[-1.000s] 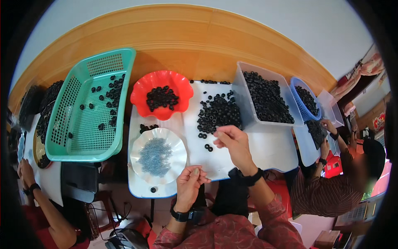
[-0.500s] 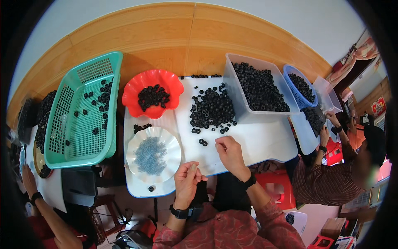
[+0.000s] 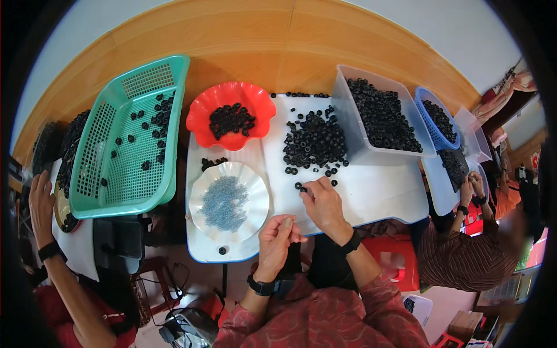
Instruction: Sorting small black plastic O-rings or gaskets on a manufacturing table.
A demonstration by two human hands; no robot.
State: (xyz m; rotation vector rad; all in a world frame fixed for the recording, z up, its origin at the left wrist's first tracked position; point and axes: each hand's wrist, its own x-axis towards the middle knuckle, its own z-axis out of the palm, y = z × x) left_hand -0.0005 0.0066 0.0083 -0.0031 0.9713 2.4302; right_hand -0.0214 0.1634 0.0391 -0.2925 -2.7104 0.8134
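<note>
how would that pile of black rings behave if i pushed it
The pile of black rings would probably scatter, as the pieces look loose and separate. Being round in outline, some may roll if tipped on edge. They would likely slide, since the white tabletop looks smooth.

We are in what looks like a small workshop in a domestic-looking room. Beyond our white table, one co-worker works at four o'clock and another at eight. Black rings fill a clear plastic bin at two. Wood panelling spans twelve; a patterned curtain hangs between two and three.
</note>
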